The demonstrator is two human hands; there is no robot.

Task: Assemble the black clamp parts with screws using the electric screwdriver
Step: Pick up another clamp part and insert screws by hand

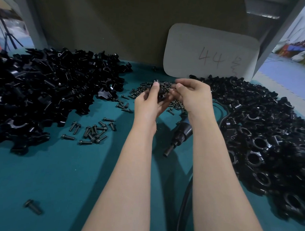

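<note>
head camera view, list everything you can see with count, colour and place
clamp part: one, black, held up at centre
loose clamp parts: large pile, black, left of table
ring-shaped clamps: large pile, black, right of table
screws: many, dark, heaped behind the hands, scattered left of centre
electric screwdriver: one, black, lying between the forearms
cable: one, black, beside the right forearm
card: one, pale grey, marked 44, leaning at the back
table: one, teal
left hand: fingers grip the clamp part
right hand: fingers curled at the clamp part; what they pinch is hidden
</note>
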